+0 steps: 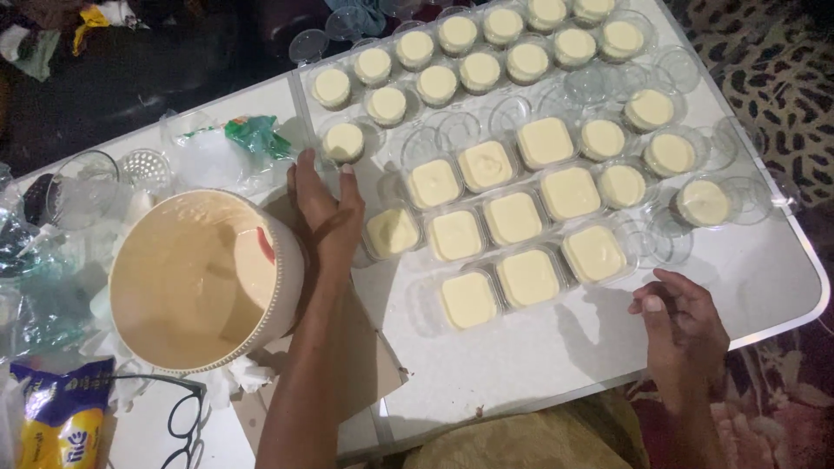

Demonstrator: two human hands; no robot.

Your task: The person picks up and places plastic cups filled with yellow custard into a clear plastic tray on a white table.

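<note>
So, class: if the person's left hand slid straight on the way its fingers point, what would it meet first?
The left hand points up the table, resting beside the big tub. Straight ahead, it would likely meet the round filled cup just beyond its fingertips first.

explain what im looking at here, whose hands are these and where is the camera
The one picture comes from a camera worn on a person's head, looking down at their own bare hands. The left hand rests against the side of a big tilted tub of pale cream liquid. The right hand lies open on the white table, holding nothing. Spread across the table are many small clear cups, square and round, already filled with the same cream, plus a few empty ones. A pair of glasses lies at the lower left.
</note>
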